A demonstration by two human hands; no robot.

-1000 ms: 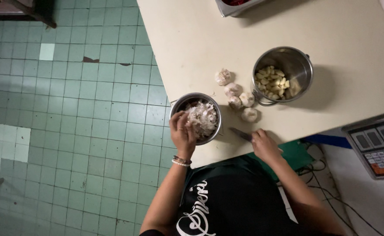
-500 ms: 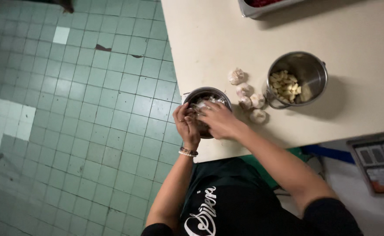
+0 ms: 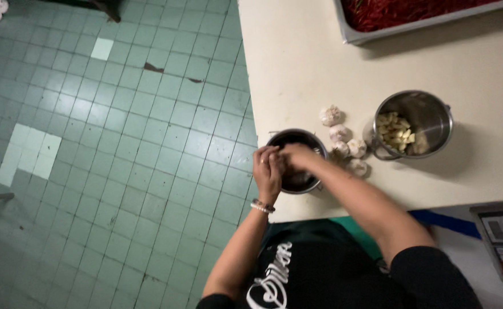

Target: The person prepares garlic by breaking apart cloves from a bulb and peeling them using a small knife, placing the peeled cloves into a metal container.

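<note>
1. Nearest us, our left hand (image 3: 267,171), a beaded bracelet at the wrist, and right hand (image 3: 298,157) meet over a small round steel bowl (image 3: 297,182); fingers curl together, but we cannot tell what either grip holds.
2. The bowl sits at the smooth cream worktop (image 3: 297,68) edge.
3. Just beyond, papery white garlic bulbs (image 3: 343,140) cluster beside a shiny steel pot (image 3: 428,117) of pale peeled cloves (image 3: 394,131).
4. Farthest, a metal tray (image 3: 411,17) of red chillies.

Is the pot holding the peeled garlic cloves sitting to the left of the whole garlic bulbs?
No, the pot with peeled cloves stands right of the garlic bulbs.
</note>
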